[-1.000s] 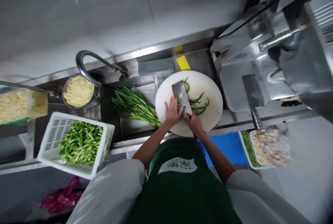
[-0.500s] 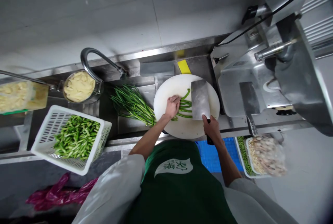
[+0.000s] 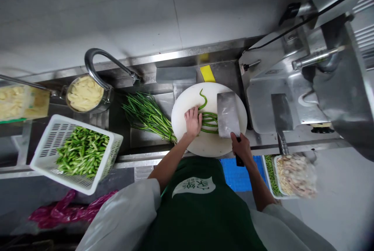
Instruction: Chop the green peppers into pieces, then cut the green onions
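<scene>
On the round white cutting board [image 3: 216, 148] lie several long green peppers [image 3: 209, 121], side by side. My left hand [image 3: 193, 121] rests at their left end, its fingers stretched out and slightly apart. Just beyond its fingertips is a curled green pepper [image 3: 203, 101]. My right hand [image 3: 241, 146] grips the black handle of a cleaver [image 3: 228, 113]. The broad blade lies nearly flat over the right end of the peppers and hides their tips.
Left of the board, green stalks [image 3: 149, 116] lie in the sink under a curved faucet [image 3: 96, 64]. A white basket [image 3: 117, 140] holds cut green pieces. A pot [image 3: 106, 101] contains pale slices. A metal slicing machine [image 3: 330, 72] stands right. A yellow cloth [image 3: 207, 73] lies behind.
My left hand's fingers have straightened and spread. The curled pepper has shifted away and left, apart from the row. The cleaver and my right hand have moved slightly right.
</scene>
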`<state>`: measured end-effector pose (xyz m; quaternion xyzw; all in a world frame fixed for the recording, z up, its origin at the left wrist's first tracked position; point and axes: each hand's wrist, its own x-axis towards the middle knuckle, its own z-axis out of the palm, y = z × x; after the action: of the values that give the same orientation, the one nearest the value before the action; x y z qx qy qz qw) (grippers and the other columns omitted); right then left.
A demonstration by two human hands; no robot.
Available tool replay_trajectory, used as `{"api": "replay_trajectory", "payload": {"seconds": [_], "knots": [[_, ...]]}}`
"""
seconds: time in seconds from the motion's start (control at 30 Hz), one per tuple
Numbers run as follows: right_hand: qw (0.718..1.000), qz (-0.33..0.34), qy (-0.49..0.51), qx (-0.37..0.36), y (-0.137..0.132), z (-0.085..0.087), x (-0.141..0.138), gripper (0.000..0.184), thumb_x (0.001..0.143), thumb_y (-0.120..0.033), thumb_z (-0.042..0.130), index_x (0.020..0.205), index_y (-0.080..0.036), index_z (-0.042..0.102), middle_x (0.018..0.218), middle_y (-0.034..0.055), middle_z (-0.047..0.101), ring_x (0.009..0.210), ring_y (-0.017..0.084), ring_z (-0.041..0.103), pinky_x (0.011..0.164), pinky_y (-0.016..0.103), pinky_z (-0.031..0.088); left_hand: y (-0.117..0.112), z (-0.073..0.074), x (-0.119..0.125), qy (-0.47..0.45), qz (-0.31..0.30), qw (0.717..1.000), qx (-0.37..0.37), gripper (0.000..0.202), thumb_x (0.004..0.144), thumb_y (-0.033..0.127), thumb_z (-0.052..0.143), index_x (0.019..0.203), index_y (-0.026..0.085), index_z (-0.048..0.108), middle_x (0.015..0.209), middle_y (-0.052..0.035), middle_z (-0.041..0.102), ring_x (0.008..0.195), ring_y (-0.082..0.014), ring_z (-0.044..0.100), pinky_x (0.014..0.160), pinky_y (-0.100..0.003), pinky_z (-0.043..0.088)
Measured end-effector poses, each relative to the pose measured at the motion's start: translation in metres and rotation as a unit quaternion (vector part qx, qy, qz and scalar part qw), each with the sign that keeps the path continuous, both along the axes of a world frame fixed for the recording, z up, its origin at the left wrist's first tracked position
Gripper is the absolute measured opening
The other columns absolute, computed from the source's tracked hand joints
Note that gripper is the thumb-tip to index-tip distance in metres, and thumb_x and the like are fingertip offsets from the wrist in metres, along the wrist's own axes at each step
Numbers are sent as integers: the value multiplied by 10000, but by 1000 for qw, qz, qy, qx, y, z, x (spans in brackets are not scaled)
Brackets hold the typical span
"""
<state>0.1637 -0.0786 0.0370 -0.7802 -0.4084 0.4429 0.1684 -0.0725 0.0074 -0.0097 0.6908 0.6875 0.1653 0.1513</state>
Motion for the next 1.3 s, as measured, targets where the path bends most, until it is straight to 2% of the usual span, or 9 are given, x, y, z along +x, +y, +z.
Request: {"api": "replay_trajectory", "payload": {"seconds": [0.13,0.27,0.37,0.47,0.53,0.67,0.77,0.9,1.3], "knots": [[996,-77,32,16,-8,16,14,450,868,-669,555,863,-220,540,493,-34,524,377,163,495,405,287,388,35,0,0,-32,-52,997,-46,423,1025,305,401,1343,246,674,1257,-114,672,1182,-307,529,1062,-509,398],[994,-91,55,31,-20,30,14,444,875,-684,546,816,-247,491,462,-44,497,374,159,483,404,289,390,34,0,-9,-47,-152,986,-56,381,995,254,448,1248,312,728,1215,-60,690,1193,-255,540,1098,-482,364],[996,-52,64,38,-25,32,4,457,884,-698,523,807,-248,492,456,-55,483,383,156,477,426,285,393,21,4,-28,-77,-124,989,0,438,1025,278,353,1313,263,683,1277,-79,662,1251,-227,540,1121,-437,375],[999,13,40,24,-18,21,-11,452,896,-672,511,843,-226,557,501,-28,536,464,174,540,499,284,427,6,9,-44,-107,12,991,85,545,1040,244,200,1436,180,568,1328,-132,628,1299,-231,527,1132,-418,401],[999,49,7,5,-8,9,-19,457,910,-648,492,888,-205,605,557,3,588,543,192,590,560,289,446,-3,10,-45,-96,53,988,107,568,1041,251,171,1516,155,467,1424,-152,572,1386,-246,469,1173,-437,371],[995,93,-43,-19,7,-13,-23,467,937,-599,444,936,-175,639,619,31,627,585,196,606,607,289,442,-18,5,-21,-13,-72,997,36,607,1055,382,239,1610,140,285,1647,-134,332,1562,-273,216,1264,-522,200],[990,114,-77,-18,5,-19,-18,459,937,-585,443,936,-170,638,695,64,665,686,217,639,637,287,438,-23,-3,-3,35,-123,992,3,715,1046,502,276,1631,98,193,1678,-154,233,1580,-284,153,1277,-567,98],[981,150,-119,-12,-5,-20,-15,408,949,-543,455,906,-174,623,836,125,706,841,252,665,714,305,441,-25,-8,0,58,-134,989,2,779,1037,559,292,1627,64,178,1680,-171,195,1584,-280,124,1281,-571,60],[970,191,-138,-61,9,-17,-52,434,1030,-488,421,1077,-115,638,962,202,742,912,278,709,765,308,445,-22,-10,-3,56,-148,987,-26,798,1027,536,355,1625,42,170,1682,-184,163,1586,-300,80,1279,-594,54]]}}
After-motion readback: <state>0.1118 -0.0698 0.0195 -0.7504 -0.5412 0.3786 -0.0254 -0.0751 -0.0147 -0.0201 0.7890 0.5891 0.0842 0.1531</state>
